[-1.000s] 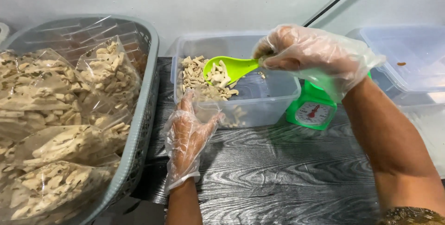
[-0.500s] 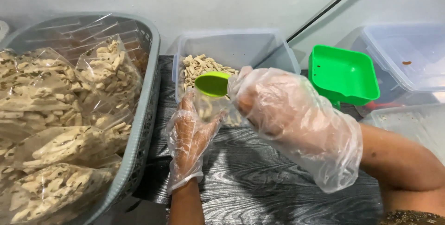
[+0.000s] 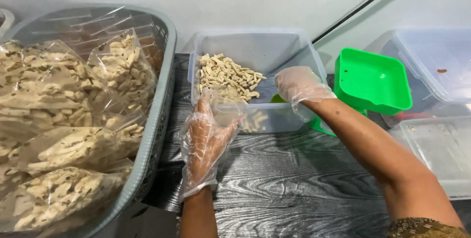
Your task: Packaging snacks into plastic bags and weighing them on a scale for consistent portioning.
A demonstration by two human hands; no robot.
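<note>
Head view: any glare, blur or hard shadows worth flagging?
Head view: sharp overall; soft even light; the left hand and right hand in clear gloves show mild sheen; glare streaks on the bagged chips; faint shadow under the right forearm on the dark table.

— on the left, a grey basket (image 3: 158, 120), packed with clear bags (image 3: 54, 91) of pale snack pieces.

— and to the right?

— green tray (image 3: 374, 82) tilted up, clear tubs (image 3: 436, 64) beside and below it, all on a dark woodgrain table (image 3: 294, 189).
</note>
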